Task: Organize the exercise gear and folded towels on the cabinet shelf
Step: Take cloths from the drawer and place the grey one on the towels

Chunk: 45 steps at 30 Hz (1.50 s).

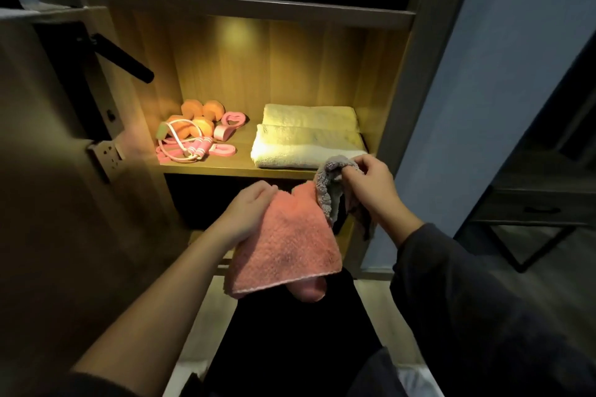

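- left hand [248,207]: fingers curled over the top edge of the pink towel [287,245], gripping it. The rest hangs loose in front of the body, so this looks like holding a corner to shake it flat or start a fold.
- right hand [371,185]: fingers bunched tight, pinching the grey cloth [332,193] at its top. The cloth is crumpled, not folded.
- the grey cloth meets the pink towel at the pink one's upper right edge. Can't tell whether they're two pieces or one two-sided piece.
- both are held in the air below and in front of the shelf [225,167], not on it yet.
- folded towels [306,138]: light-coloured stack on the right half of the shelf, squared up. Probably where the held ones go once folded.
- exercise gear is grouped on the left half: orange dumbbells [200,116] at the back, jump rope [183,145] in front, cord loosely coiled, pink grip pieces [233,121] beside them. Gear left, linen right, so the split is already made.
- the gear pile is a bit jumbled, with the rope lying against the dumbbells. It may want tidying.
- judgement: mid-task. The next step is folding what's in hand, which needs both hands on one piece.
- risk: a soft, unfolded cloth dropped on the stack would mess up its square edges.
- cabinet door [64,138] stands open at left, clear of the hands.
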Tool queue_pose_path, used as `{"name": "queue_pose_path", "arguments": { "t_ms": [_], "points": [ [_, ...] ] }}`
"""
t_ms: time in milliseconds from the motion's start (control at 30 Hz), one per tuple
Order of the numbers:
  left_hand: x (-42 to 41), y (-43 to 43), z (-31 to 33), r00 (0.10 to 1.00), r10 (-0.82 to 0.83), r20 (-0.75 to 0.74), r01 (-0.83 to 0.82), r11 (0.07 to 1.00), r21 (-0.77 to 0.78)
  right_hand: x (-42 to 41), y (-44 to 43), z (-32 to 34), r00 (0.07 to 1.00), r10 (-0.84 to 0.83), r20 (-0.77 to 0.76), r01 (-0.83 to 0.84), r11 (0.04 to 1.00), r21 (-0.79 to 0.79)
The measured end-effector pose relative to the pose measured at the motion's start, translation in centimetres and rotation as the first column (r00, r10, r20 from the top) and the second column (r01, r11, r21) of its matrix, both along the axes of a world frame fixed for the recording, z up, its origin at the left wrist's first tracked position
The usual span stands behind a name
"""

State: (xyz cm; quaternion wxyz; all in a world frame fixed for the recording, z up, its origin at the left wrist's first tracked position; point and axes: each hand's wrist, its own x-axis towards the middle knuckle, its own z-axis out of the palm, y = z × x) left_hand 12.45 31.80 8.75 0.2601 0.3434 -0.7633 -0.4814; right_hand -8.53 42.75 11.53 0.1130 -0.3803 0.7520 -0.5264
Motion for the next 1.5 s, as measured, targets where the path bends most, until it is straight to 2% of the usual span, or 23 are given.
{"name": "queue_pose_path", "arguments": {
  "t_ms": [100,233,367,467,533,633,700,733,800,867,933,1000,1133,1233,1500],
  "points": [
    [-0.4,1.8,-3.0,0.988,-0.073,0.137,0.064,0.996,0.069,0.4,0.5,-1.5,0.998,0.052,-0.027,-0.051,0.997,0.054],
    [-1.3,3.6,-6.8,0.955,-0.196,0.225,0.158,0.972,0.176,-0.3,0.9,-3.8,0.998,0.052,-0.019,-0.05,0.995,0.091],
    [-1.8,5.0,-10.1,0.858,-0.424,0.29,0.318,0.882,0.348,-0.9,1.0,-5.8,0.998,0.049,0.028,-0.052,0.992,0.116],
    [-1.7,5.5,-10.9,0.753,-0.601,0.268,0.459,0.772,0.439,-1.1,0.8,-6.8,0.997,0.058,0.051,-0.063,0.991,0.119],
    [-1.6,5.4,-10.5,0.752,-0.634,0.182,0.482,0.717,0.504,-1.1,0.6,-7.2,0.996,0.064,0.06,-0.07,0.99,0.121],
    [-1.1,4.8,-9.4,0.842,-0.54,0.022,0.437,0.704,0.56,-1.0,0.3,-7.6,0.994,0.078,0.074,-0.087,0.988,0.125],
    [-1.1,4.4,-8.8,0.908,-0.416,-0.052,0.368,0.733,0.573,-0.9,0.2,-7.8,0.993,0.086,0.079,-0.096,0.987,0.127],
    [-1.2,4.1,-8.5,0.942,-0.333,-0.044,0.306,0.796,0.523,-0.8,0.2,-7.8,0.992,0.09,0.085,-0.1,0.987,0.125],
    [-1.6,3.4,-8.3,0.993,-0.114,-0.011,0.112,0.947,0.301,-0.8,0.0,-7.9,0.991,0.098,0.096,-0.109,0.987,0.117],
    [-2.1,2.1,-8.4,0.997,0.051,-0.063,-0.043,0.99,0.132,-0.9,-0.2,-7.9,0.988,0.114,0.105,-0.124,0.987,0.098],
    [-2.7,0.8,-8.5,0.999,0.031,-0.036,-0.031,0.999,0.014,-1.1,-0.7,-7.8,0.981,0.137,0.136,-0.147,0.987,0.067],
    [-3.7,-0.4,-8.7,0.997,-0.023,0.076,0.027,0.998,-0.057,-1.3,-1.5,-7.7,0.969,0.168,0.181,-0.178,0.983,0.04],
    [-5.8,-2.4,-8.8,0.996,0.065,0.057,-0.066,0.998,0.015,-2.1,-3.1,-7.9,0.95,0.188,0.25,-0.195,0.981,0.003],
    [-6.4,-4.2,-8.8,0.991,0.123,0.048,-0.121,0.992,-0.031,-3.0,-3.8,-8.7,0.951,0.168,0.259,-0.178,0.984,0.017],
    [-5.9,-8.2,-7.3,1.0,0.015,0.006,-0.016,0.999,0.052,-5.2,-5.2,-10.5,0.95,0.195,0.244,-0.221,0.971,0.086]
  ]
}}
